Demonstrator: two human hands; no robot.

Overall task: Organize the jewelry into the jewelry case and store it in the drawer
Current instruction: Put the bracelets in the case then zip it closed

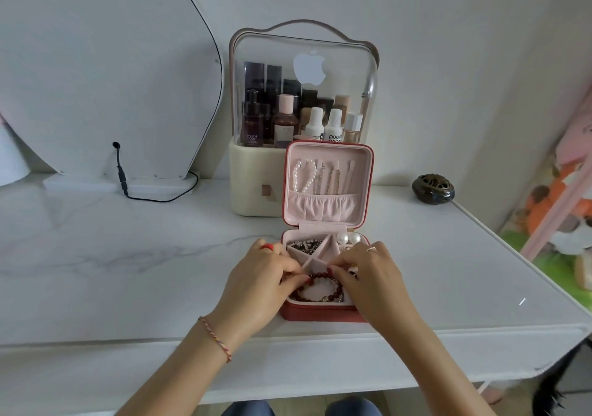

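A red jewelry case (320, 313) with pink lining stands open on the white marble table, its lid upright. A pearl string (304, 175) and thin chains hang inside the lid. The tray holds a dark metal chain (306, 244) at the back left and two pearl earrings (348, 238) at the back right. A dark red bead bracelet (317, 287) lies in the front compartment. My left hand (259, 284) and my right hand (371, 279) both pinch this bracelet from either side, low over the tray.
A clear-domed cosmetics organizer (302, 120) full of bottles stands right behind the case, with a small drawer knob (266, 190) in its cream base. A mirror (105, 72) with a black cable stands at the back left. A dark round incense burner (433, 188) sits at the back right.
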